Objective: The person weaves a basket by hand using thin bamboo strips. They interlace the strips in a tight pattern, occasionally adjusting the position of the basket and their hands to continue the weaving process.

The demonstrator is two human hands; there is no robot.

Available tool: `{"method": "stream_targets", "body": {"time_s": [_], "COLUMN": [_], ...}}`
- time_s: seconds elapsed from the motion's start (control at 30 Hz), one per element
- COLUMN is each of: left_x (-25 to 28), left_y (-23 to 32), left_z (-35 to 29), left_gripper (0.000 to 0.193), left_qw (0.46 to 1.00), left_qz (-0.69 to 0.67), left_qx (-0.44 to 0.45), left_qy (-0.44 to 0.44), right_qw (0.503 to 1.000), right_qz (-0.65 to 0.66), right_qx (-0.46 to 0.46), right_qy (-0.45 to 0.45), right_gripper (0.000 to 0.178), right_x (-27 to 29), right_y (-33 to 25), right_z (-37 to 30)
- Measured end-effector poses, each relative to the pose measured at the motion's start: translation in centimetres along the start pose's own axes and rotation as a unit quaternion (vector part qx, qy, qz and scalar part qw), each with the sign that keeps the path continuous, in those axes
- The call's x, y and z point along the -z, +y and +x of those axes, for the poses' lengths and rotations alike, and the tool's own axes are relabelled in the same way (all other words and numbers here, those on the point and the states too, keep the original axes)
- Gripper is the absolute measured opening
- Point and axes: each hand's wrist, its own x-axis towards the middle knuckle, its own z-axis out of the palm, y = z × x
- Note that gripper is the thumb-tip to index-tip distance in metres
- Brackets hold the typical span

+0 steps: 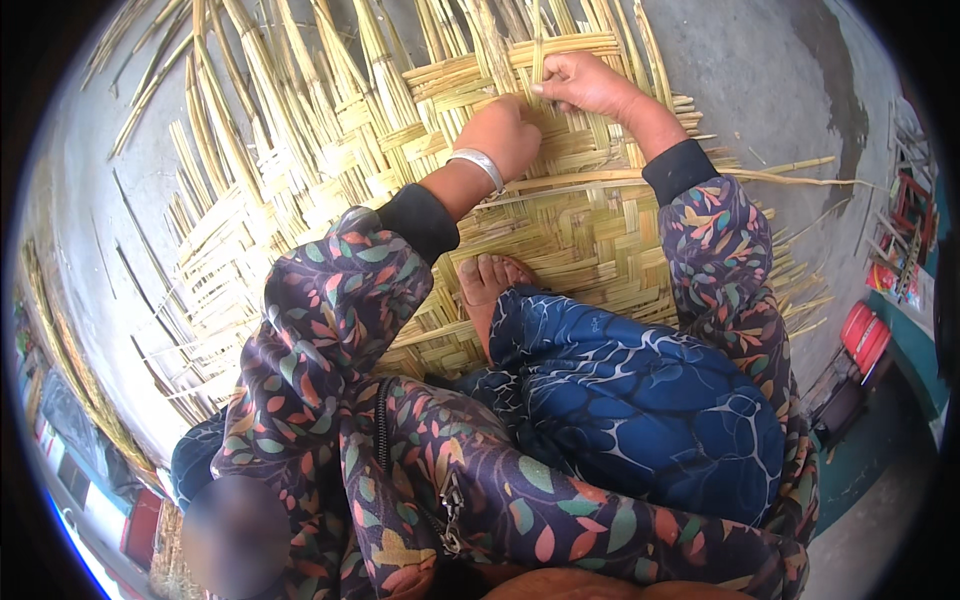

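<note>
A woven mat of split yellow-green reeds (600,235) lies on the floor before me, its loose strips fanning out toward the far side. My left hand (500,138), with a silver bracelet at its wrist, is closed over the weave; its fingertips are turned away, so what they hold is hidden. Just to its right, my right hand (585,85) pinches an upright reed strip (538,50) between thumb and forefinger. Beside both hands runs a crosswise band of reeds (450,75) at the mat's far part. My bare foot (490,275) rests on the woven part.
Long loose reeds (150,95) lie on the grey concrete floor (735,70) at the far left. A long reed (790,175) sticks out past the mat's right edge. Red round items (865,335) stand at the far right. A bundle of stalks (80,350) lies along the left.
</note>
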Motion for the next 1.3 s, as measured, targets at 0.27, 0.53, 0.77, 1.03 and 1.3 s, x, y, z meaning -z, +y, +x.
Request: {"method": "stream_targets", "body": {"time_s": [0.27, 0.53, 0.77, 1.03, 1.3], "left_x": [-0.7, 0.4, 7.3, 12.0, 7.8], "left_y": [-1.3, -0.5, -4.0, -12.0, -15.1], "left_z": [0.1, -0.3, -2.6, -14.8, -21.6], "left_gripper": [0.032, 0.027, 0.032, 0.011, 0.018], "left_qw": [0.996, 0.971, 0.997, 0.939, 0.900], "left_qz": [-0.088, -0.225, -0.058, 0.229, 0.289], "left_qx": [0.010, 0.073, -0.055, -0.239, -0.278], "left_qy": [0.006, -0.040, 0.008, -0.089, -0.169], "right_qw": [0.999, 0.999, 0.991, 0.976, 0.941], "right_qz": [-0.031, 0.036, -0.116, -0.140, -0.221], "right_qx": [0.019, -0.010, 0.059, 0.004, 0.016], "right_qy": [0.003, -0.008, 0.044, 0.168, 0.257], "right_gripper": [0.024, 0.018, 0.019, 0.024, 0.020], "right_x": [-0.4, -0.6, -1.8, -4.4, -7.5], "right_y": [0.0, 0.0, 1.8, 4.1, -0.4], "right_z": [-0.2, -0.2, 1.0, 0.6, -3.7]}}
